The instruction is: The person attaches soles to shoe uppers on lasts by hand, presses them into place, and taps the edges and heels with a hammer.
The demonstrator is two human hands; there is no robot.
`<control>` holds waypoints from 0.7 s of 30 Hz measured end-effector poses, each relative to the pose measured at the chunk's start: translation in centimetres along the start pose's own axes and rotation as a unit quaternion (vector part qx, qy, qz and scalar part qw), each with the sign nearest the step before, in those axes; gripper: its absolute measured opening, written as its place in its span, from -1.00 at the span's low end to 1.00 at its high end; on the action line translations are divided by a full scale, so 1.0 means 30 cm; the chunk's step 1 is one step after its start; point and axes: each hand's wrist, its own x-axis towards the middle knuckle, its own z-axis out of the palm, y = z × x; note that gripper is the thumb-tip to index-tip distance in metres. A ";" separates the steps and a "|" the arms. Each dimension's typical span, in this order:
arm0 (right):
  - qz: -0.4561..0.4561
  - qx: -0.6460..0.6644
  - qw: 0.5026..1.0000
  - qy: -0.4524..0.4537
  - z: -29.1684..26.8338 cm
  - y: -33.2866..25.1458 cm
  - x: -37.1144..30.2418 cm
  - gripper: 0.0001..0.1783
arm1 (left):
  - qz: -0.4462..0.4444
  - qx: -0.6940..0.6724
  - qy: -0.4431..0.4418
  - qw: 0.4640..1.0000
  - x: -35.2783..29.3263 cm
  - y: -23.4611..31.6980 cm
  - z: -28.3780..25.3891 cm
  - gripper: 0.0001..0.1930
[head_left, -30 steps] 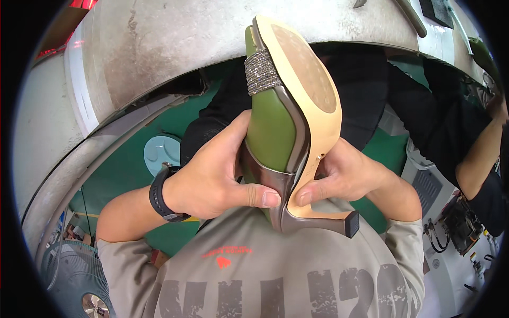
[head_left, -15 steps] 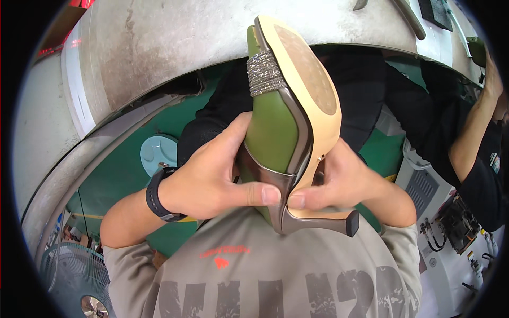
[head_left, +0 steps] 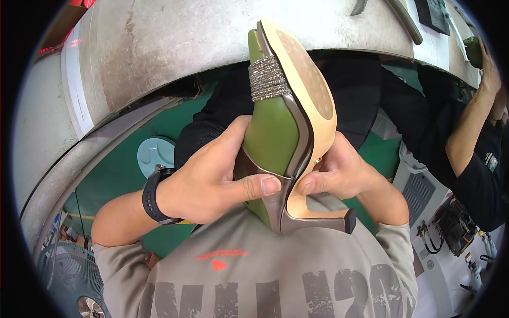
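1. My left hand [head_left: 204, 183] is closed around the left side of the high-heeled shoe [head_left: 305, 127], thumb pressed across its brown back; its other fingers are mostly hidden.
2. My right hand [head_left: 342, 169] grips the sole side, its thumb tip just beside my left thumb, at the base of the heel [head_left: 318, 223].
3. The shoe is before my chest, toe toward the far worktop [head_left: 201, 37], heel near and pointing right.

The shoe [head_left: 273, 132] hides most fingers [head_left: 254, 187]; the fan [head_left: 71, 275] is cut off.
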 end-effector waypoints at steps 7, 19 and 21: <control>-0.045 -0.027 0.998 0.043 0.023 0.051 -0.007 -0.33 | 0.014 0.036 0.017 0.999 0.006 0.003 0.017 -0.23; -0.127 0.010 0.987 0.102 0.117 -0.006 0.060 -0.08 | 0.143 0.194 0.090 0.966 0.020 0.103 -0.004 -0.06; -0.256 -0.017 0.963 0.079 0.098 -0.047 0.163 -0.22 | 0.177 0.321 0.124 0.922 0.058 0.233 -0.067 -0.14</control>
